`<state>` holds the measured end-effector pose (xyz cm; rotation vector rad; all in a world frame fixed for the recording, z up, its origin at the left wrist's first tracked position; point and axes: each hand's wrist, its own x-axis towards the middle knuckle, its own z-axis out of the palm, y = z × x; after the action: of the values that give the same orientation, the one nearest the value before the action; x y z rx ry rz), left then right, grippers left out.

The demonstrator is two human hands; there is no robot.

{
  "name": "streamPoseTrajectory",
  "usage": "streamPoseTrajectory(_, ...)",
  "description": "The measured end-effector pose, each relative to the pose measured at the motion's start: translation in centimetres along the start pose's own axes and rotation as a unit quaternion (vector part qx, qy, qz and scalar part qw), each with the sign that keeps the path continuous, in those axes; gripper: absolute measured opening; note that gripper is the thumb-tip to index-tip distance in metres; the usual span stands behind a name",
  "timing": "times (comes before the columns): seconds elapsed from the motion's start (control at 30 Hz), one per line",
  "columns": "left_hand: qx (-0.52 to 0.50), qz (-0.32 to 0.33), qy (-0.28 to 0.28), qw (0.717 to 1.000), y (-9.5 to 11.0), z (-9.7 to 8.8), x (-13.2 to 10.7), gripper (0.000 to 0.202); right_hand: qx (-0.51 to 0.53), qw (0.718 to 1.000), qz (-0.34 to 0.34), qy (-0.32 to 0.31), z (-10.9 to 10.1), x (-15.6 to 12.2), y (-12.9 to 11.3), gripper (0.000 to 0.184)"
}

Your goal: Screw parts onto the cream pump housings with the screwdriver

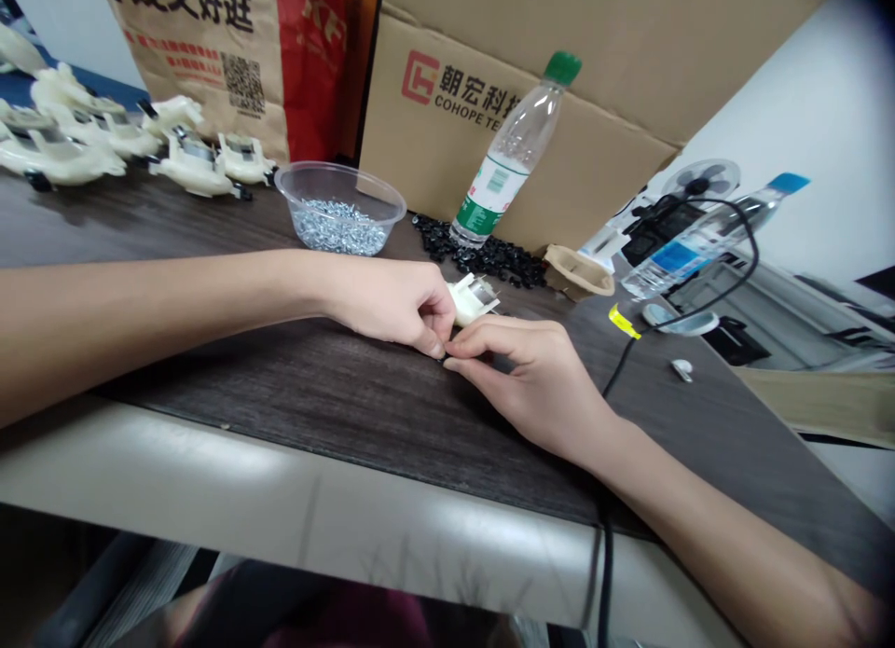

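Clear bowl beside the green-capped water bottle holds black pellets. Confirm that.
Wrong contents: the head view shows the clear plastic bowl holding silver screws, not pellets. The black pellets lie loose on the tabletop around the base of the green-capped water bottle. The bowl is beside that bottle, as you said.

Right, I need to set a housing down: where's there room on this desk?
Tabletop shows between your left forearm and the pale front edge, and right of your right hand past the black cable. It's crowded behind: white plastic housings, bowl of screws, black pellets, water bottle.
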<state>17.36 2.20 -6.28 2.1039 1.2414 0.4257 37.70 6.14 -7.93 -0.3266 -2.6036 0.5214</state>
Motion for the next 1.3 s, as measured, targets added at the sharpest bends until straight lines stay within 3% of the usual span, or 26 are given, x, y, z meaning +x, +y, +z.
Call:
streamPoseTrajectory(0.37,-0.023,-0.017,-0.013,0.999,-0.8,-0.7,-0.2,0.014,-0.009,0.999,0.004,0.037,0.1,-0.6,0.3,0.013)
streamPoseTrajectory(0.57,-0.031,-0.015,-0.024,0.999,-0.6,-0.6,-0.1,0.014,0.008,0.997,0.052,0.051,0.1,-0.7,0.2,0.017)
streamPoseTrajectory(0.9,-0.022,-0.027,-0.011,0.999,-0.6,-0.5,-0.2,0.016,0.019,0.999,0.012,0.041,0.0,-0.5,0.4,0.015)
streamPoseTrajectory(1.3,-0.010,-0.045,-0.043,0.998,-0.1,-1.2,0.4,0.015,0.021,0.999,-0.002,0.034,0.1,-0.4,0.2,0.015)
